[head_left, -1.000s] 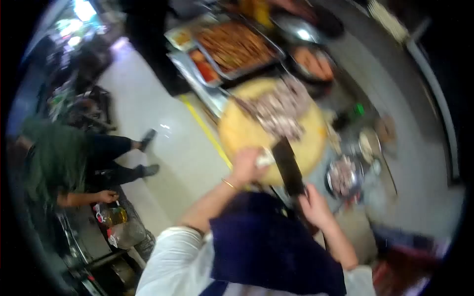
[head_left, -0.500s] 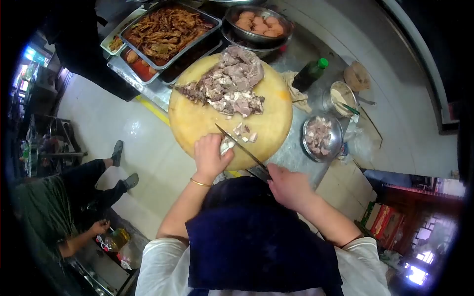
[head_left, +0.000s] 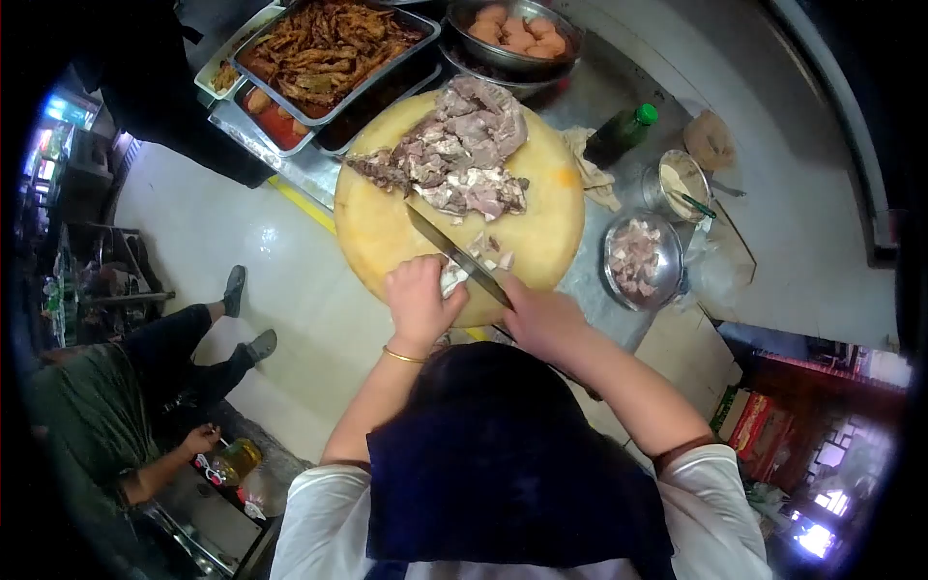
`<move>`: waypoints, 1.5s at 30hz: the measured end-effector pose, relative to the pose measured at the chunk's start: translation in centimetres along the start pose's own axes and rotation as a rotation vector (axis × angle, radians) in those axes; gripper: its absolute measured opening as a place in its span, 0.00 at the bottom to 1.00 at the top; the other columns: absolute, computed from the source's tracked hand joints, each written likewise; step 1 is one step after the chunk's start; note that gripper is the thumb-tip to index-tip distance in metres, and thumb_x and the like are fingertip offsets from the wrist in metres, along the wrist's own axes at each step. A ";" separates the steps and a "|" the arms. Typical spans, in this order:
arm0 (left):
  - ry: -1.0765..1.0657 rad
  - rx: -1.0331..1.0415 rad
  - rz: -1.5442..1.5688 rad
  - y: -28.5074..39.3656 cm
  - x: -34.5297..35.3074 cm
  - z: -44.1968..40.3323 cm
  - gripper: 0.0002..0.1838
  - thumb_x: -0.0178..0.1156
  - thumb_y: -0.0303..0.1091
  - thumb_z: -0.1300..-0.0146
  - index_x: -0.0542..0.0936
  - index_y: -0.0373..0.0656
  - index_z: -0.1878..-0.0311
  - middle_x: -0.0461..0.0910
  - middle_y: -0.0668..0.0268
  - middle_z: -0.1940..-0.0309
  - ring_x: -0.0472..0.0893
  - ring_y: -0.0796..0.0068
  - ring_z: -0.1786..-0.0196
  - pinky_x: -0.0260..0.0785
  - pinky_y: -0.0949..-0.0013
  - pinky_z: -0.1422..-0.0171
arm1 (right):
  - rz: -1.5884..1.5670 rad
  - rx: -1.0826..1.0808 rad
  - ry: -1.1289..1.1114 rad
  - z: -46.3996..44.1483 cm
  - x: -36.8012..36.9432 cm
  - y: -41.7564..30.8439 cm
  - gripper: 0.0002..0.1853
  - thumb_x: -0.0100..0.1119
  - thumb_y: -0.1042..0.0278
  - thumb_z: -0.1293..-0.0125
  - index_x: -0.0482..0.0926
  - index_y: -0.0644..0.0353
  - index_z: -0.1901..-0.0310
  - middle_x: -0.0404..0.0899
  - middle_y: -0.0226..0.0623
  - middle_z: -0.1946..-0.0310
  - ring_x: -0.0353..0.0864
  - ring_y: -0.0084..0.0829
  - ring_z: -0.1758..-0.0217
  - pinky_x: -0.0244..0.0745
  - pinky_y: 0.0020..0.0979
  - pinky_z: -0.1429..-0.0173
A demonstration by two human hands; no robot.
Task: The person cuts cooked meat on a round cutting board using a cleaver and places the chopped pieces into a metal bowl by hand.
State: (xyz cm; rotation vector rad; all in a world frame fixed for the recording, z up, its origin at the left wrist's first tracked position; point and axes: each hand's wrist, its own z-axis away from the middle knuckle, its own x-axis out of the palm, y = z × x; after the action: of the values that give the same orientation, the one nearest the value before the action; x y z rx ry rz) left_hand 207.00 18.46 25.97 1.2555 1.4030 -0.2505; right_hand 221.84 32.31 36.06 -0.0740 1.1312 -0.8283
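A round yellow chopping board [head_left: 372, 246] lies in front of me. My left hand [head_left: 421, 298] is closed on a pale piece of meat [head_left: 451, 278] near the board's front edge. In my right hand [head_left: 541, 314] is the handle of a long knife [head_left: 447, 244], its blade slanting up and left across the board, just beside the held piece. Small cut bits of meat [head_left: 496, 251] lie to the right of the blade. Beyond it, a large heap of cooked meat [head_left: 469, 145] covers the back of the board. To the right, a metal bowl [head_left: 667, 280] holds diced meat.
Behind the board stand a tray of braised food [head_left: 333, 53] and a bowl of round brown items [head_left: 512, 39]. A green-capped bottle [head_left: 619, 135], a cloth [head_left: 594, 179] and a pot [head_left: 677, 184] are at right. Another person [head_left: 106, 406] is at lower left, one hand by an oil jug [head_left: 235, 462].
The knife has moved forward and left, its tip now nearer the heap, and its blade shows broader. My right hand has moved up and left with it. The view has shifted slightly.
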 end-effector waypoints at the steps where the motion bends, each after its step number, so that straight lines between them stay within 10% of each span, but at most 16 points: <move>1: 0.004 0.000 -0.002 0.0 0.1 0.0 0.22 0.70 0.42 0.52 0.80 0.46 0.54 0.80 0.62 0.61 0.77 0.57 0.55 0.64 0.55 0.49 | 0.021 0.018 -0.029 1.6 -0.3 0.4 0.16 0.56 0.62 0.30 0.68 0.58 0.47 0.84 0.48 0.63 0.84 0.57 0.60 0.77 0.54 0.57; 45: 0.083 0.012 0.057 -1.2 -0.3 2.1 0.18 0.69 0.38 0.52 0.79 0.47 0.57 0.80 0.64 0.61 0.78 0.59 0.55 0.63 0.56 0.48 | 0.041 -0.076 0.042 7.2 0.4 -0.1 0.18 0.59 0.62 0.32 0.68 0.60 0.47 0.83 0.48 0.66 0.84 0.54 0.63 0.78 0.53 0.61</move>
State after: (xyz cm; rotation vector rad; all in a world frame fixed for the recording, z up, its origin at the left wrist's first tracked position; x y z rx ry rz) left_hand 207.20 16.28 24.96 1.3269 1.4360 -0.1700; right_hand 227.77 29.56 39.08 -0.0967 1.1999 -0.7532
